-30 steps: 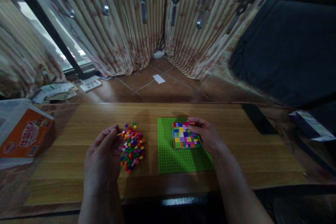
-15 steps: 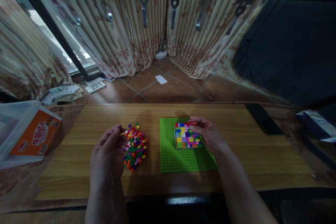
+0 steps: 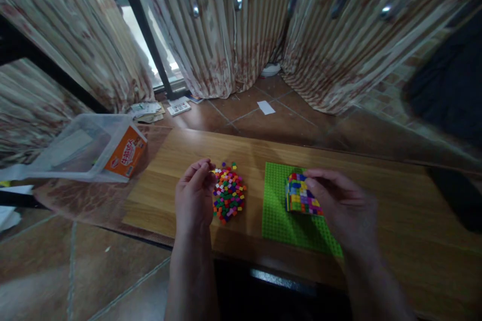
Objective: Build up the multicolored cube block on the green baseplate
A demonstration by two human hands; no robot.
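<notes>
My left hand (image 3: 196,193) is closed in a pinch at the left side of a heap of small coloured bricks (image 3: 229,198). Whatever is between its fingertips is too small to make out. A block built of many-coloured bricks (image 3: 299,193) sits on the green baseplate (image 3: 276,223). At the block's upper right, my right hand (image 3: 344,203) has thumb and forefinger pinched together and covers part of it. This hand is slightly blurred, and I cannot tell what its fingertips grip.
Two loose pieces lie just beyond the heap, on the wooden table (image 3: 158,200). A clear plastic bin (image 3: 101,140) with an orange label stands at the left. A dark flat object (image 3: 452,198) lies at the right. Papers (image 3: 146,112) rest on the floor by the curtains.
The view has swung left and tilted, so the table appears further right and the whole bin shows. My right hand still stays at the block, my left beside the heap.
</notes>
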